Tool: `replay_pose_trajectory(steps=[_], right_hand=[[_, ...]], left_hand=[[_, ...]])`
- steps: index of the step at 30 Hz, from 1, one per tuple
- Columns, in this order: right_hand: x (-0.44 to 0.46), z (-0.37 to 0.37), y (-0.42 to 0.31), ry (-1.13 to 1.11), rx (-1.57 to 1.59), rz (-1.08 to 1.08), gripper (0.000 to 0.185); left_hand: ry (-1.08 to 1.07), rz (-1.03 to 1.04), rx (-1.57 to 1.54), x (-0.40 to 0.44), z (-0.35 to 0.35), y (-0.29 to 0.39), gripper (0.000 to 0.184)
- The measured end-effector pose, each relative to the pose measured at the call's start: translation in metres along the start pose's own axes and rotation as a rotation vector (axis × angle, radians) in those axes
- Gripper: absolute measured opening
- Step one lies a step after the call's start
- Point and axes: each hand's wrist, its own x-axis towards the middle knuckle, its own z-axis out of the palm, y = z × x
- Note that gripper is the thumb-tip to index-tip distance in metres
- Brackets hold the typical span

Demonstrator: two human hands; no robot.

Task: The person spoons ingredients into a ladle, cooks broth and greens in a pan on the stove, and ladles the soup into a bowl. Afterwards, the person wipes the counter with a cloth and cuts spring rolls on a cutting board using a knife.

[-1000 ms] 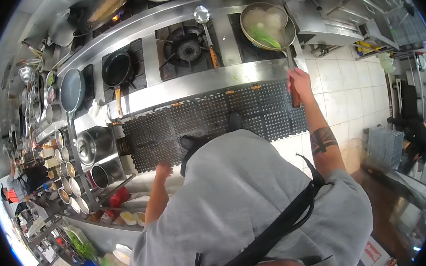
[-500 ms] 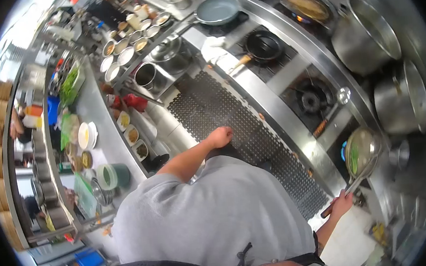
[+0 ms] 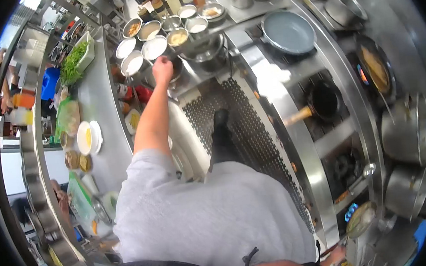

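The left hand (image 3: 163, 71) is stretched out beside the white bowls (image 3: 154, 47), its fingers curled in together; I cannot tell whether they pinch anything. The right hand (image 3: 336, 254) is at the bottom edge of view, blurred and partly cut off, near the handle end of the light pan (image 3: 361, 220); its grip cannot be told. That pan is at the near end of the stove, just beside a blue flame (image 3: 351, 212).

Farther along the stove are a ladle (image 3: 369, 169) lying by a burner (image 3: 347, 166), a black pan (image 3: 323, 100) and a wide grey pan (image 3: 289, 33). The black pan's wooden handle (image 3: 298, 116) juts over the stove's front edge, in the way of anything passing along it. A white cloth (image 3: 272, 81) lies near that edge. Behind, 2 large pots (image 3: 406, 130) and a dark pan with brown food (image 3: 375, 69) line the back.

On the left, a steel counter (image 3: 110, 126) carries a tray of greens (image 3: 78, 58) and stacked plates (image 3: 87, 138). Between counter and stove, a perforated mat (image 3: 253, 140) marks the walking strip, with 1 black shoe (image 3: 220, 116) on it.
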Motion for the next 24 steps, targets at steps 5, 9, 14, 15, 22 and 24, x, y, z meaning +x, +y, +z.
replay_pose_trajectory(steps=[5,9,14,15,22,24], right_hand=[[-0.002,-0.128,-0.077,0.145,0.126,0.146,0.033],[-0.019,-0.235,-0.186,0.110,0.260,0.290,0.035],[-0.006,-0.303,-0.296,0.004,0.273,0.188,0.042],[-0.006,-0.308,-0.307,0.055,0.279,0.131,0.041],[-0.019,-0.313,-0.338,0.097,0.354,0.120,0.034],[-0.028,-0.321,-0.354,0.132,0.364,0.236,0.036]], left_hand=[[0.080,0.028,-0.027,0.241,0.041,-0.031,0.047],[-0.041,-0.027,-0.158,0.366,0.088,-0.037,0.067],[-0.076,-0.010,-0.027,0.424,0.124,0.002,0.077],[-0.003,-0.038,0.055,0.428,0.133,0.010,0.071],[0.032,-0.025,0.254,0.475,0.169,-0.023,0.078],[0.001,-0.027,0.292,0.462,0.150,-0.002,0.057]])
